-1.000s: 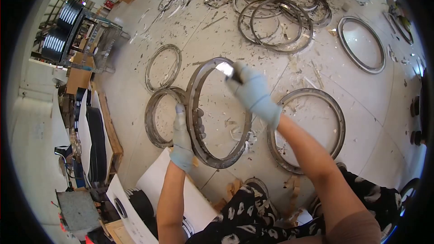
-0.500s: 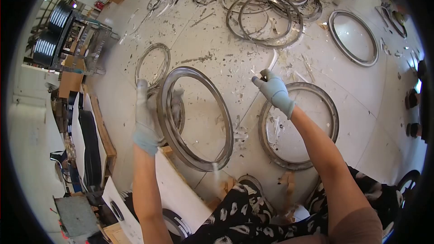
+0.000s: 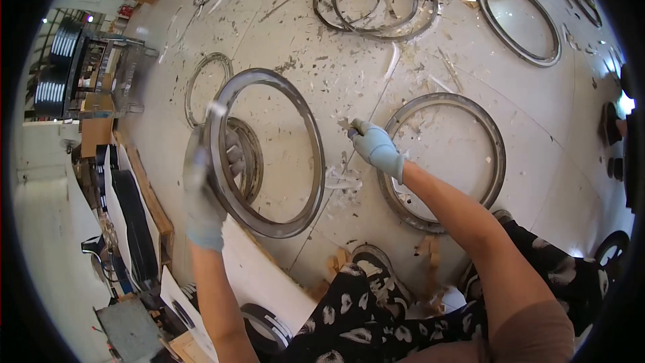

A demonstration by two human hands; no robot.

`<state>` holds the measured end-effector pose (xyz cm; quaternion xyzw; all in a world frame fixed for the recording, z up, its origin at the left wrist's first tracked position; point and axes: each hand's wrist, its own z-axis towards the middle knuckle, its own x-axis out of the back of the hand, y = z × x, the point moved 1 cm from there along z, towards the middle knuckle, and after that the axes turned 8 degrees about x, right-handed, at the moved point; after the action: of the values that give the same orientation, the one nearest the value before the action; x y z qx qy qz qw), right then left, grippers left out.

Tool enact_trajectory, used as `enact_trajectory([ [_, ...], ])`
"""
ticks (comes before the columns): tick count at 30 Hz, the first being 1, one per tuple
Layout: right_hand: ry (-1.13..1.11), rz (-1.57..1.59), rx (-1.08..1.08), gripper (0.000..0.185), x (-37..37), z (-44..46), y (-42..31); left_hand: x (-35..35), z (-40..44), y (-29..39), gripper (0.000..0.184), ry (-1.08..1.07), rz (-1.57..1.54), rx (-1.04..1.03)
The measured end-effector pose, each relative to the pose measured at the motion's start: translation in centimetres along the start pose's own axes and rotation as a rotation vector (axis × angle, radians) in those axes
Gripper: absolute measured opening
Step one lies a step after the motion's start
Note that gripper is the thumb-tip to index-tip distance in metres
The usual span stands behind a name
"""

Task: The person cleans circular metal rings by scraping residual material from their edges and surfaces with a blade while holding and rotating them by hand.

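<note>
My left hand (image 3: 201, 185), in a pale glove and blurred by motion, grips the left side of a large grey ring (image 3: 312, 188). Its fingers show through the ring's opening. The ring is tilted up off the floor. My right hand (image 3: 377, 150), gloved in light blue, is closed to the right of it, around a small tool (image 3: 351, 132) with a dark blue part and a greyish tip. Most of this tool is hidden in the fist, so its kind is unclear. A second large ring (image 3: 498, 144) lies flat on the floor beneath my right forearm.
Smaller rings (image 3: 191, 97) lie on the floor behind my left hand. Farther off is a heap of rings (image 3: 322, 17), with another ring (image 3: 485, 10) at the right. Scraps litter the floor. A white board (image 3: 259, 265) stands near my left forearm, with a cart (image 3: 124, 70) beyond.
My left hand and the held ring have shifted left and turned slightly. My right hand has moved left and a little down. The head view has also shifted.
</note>
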<state>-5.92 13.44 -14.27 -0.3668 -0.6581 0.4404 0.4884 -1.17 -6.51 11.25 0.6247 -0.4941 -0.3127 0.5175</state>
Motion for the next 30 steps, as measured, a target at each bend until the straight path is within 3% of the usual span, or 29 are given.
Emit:
enact_trajectory([
  [1, 0.0, 0.004, -0.003, 0.033, 0.1, 0.1, 0.0, 0.0, -1.4, -1.0, 0.064, -0.058, 0.221, -0.135],
  [2, -0.064, -0.027, -0.017, 0.032, 0.4, 0.1, -0.2, 1.0, -2.6, -4.4, 0.064, -0.066, 0.226, -0.133],
  [4, -0.114, -0.05, -0.053, 0.03, 0.2, -0.1, 0.2, 2.2, -3.5, -10.2, 0.06, 0.025, 0.31, -0.367],
  [5, -0.107, -0.134, -0.059, 0.029, -0.1, -0.4, 0.5, 2.6, -3.4, -10.5, 0.06, 0.016, 0.308, -0.355],
  [7, -0.122, -0.229, -0.078, 0.027, -0.9, -1.5, 0.7, 3.2, -2.9, -9.4, 0.05, 0.027, 0.129, 0.018],
  [8, -0.159, -0.22, -0.099, 0.026, -1.4, -2.0, 0.4, 2.5, -1.9, -7.6, 0.05, 0.036, 0.123, 0.032],
  [10, -0.215, -0.202, -0.124, 0.026, -3.0, -3.2, 0.8, 1.4, 0.0, -4.2, 0.042, 0.02, 0.237, -0.069],
  [13, -0.416, -0.191, -0.097, 0.027, -5.4, -3.8, 0.6, -0.5, -1.8, -4.4, 0.04, 0.086, 0.248, -0.067],
  [16, -0.425, -0.146, -0.077, 0.028, -7.6, -4.7, -0.5, -0.6, -1.5, -5.0, 0.043, 0.144, 0.261, -0.161],
  [18, -0.366, -0.142, -0.044, 0.029, -9.0, -4.7, -0.5, -0.7, -1.3, -5.1, 0.038, 0.142, 0.203, -0.087],
  [21, -0.36, -0.089, -0.128, 0.03, -9.3, -4.9, -2.7, -1.1, -1.3, -5.6, 0.043, 0.156, 0.307, -0.21],
  [24, -0.484, -0.088, -0.193, 0.031, -10.2, -6.9, -4.8, -0.6, -1.3, -5.8, 0.042, 0.171, 0.282, -0.167],
  [30, -0.384, -0.161, -0.131, 0.031, -10.2, -5.2, -2.5, -0.1, -2.0, -6.0, 0.042, 0.181, 0.236, -0.129],
])
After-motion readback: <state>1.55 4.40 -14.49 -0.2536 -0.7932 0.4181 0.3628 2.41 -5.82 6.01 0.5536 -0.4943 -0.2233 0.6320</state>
